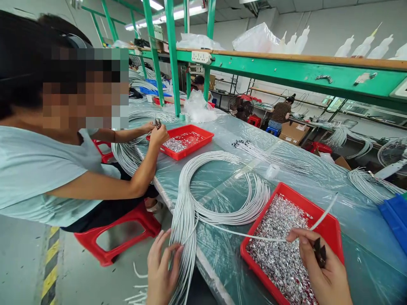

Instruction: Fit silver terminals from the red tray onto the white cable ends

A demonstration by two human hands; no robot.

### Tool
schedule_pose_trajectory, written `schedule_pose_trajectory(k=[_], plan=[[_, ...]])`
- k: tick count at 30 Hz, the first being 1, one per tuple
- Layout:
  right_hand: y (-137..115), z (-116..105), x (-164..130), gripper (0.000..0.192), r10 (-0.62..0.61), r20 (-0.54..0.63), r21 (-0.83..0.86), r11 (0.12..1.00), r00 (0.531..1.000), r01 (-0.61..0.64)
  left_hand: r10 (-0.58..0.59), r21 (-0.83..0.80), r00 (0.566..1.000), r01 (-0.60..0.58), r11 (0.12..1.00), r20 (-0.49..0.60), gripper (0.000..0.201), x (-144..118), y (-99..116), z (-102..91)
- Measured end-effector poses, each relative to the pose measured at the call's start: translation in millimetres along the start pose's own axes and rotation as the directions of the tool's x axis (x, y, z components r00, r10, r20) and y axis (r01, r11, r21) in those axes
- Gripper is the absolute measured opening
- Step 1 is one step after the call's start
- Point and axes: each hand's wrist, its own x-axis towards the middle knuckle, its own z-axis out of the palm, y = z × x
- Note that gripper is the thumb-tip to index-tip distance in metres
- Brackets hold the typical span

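Observation:
My left hand [162, 267] is at the table's front edge, fingers spread, against a thick bundle of white cables [186, 212]. The bundle loops on the tabletop and hangs over the edge. Between the thumb and forefinger of my right hand [324, 271], a single white cable [241, 234] is pinched, its free end sticking up to the right. The dark jaws of cutting pliers [319, 253] show from the same hand; their handles are hidden in the palm. Under this hand lies a red tray [330, 228] holding many small shiny metal pieces [280, 237].
To the left a co-worker [95, 178] sits on a red stool [117, 228], holding a similar tool by another red tray [190, 142]. More cables [273, 159] lie farther back. A blue bin [394, 220] is at right; a green shelf frame [286, 70] crosses above.

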Motion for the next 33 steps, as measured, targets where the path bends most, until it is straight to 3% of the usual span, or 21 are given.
schedule_pose_trajectory(k=[2, 6, 10, 12, 15, 18, 20, 24, 27, 30, 33], plan=[[2, -2, -4, 0.022, -0.019, 0.051, -0.059, 0.998, 0.999, 0.022, 0.035, 0.028, 0.999, -0.034, 0.999, -0.006, 0.014, 3, -8, -4.1], [6, 0, -5, 0.017, -0.109, 0.154, -0.011, 0.994, 0.982, 0.112, 0.079, 0.065, 0.997, -0.079, 0.995, -0.002, 0.023, 6, -17, -8.4], [2, 0, -6, 0.022, -0.143, 0.206, 0.003, 0.989, 0.968, 0.146, 0.161, 0.059, 0.982, -0.167, 0.984, 0.101, 0.032, 20, -16, -18.3], [-5, -1, -7, 0.024, -0.161, 0.231, 0.005, 0.986, 0.960, 0.164, 0.208, 0.031, 0.965, -0.216, 0.976, 0.161, 0.039, 35, -5, -21.6], [-19, -1, -10, 0.025, -0.178, 0.259, 0.003, 0.983, 0.949, 0.183, 0.258, -0.189, 0.912, -0.205, 0.960, 0.319, 0.038, 62, 41, -20.3], [-31, -1, -14, 0.027, -0.208, 0.272, 0.006, 0.977, 0.939, 0.215, 0.194, -0.426, 0.822, 0.065, 0.903, 0.536, 0.037, 88, 117, -14.2], [-36, 0, -18, 0.030, -0.241, 0.273, 0.010, 0.969, 0.931, 0.248, 0.279, -0.569, 0.719, 0.194, 0.799, 0.637, 0.038, 104, 169, -8.8], [-37, 1, -23, 0.031, -0.291, 0.242, 0.003, 0.954, 0.926, 0.299, 0.384, -0.747, 0.704, 0.312, 0.587, 0.597, 0.037, 124, 244, 0.3], [-34, -2, -23, 0.033, -0.293, 0.220, -0.025, 0.952, 0.930, 0.306, 0.433, -0.795, 0.689, 0.364, 0.485, 0.580, 0.040, 126, 271, 4.2], [-31, -7, -28, 0.041, -0.277, 0.169, -0.056, 0.955, 0.946, 0.290, 0.473, -0.811, 0.660, 0.452, 0.371, 0.584, 0.035, 127, 283, 8.6], [-28, -14, -38, 0.042, -0.208, 0.059, -0.094, 0.973, 0.976, 0.213, 0.485, -0.816, 0.656, 0.455, 0.356, 0.578, 0.034, 133, 290, 14.0]])
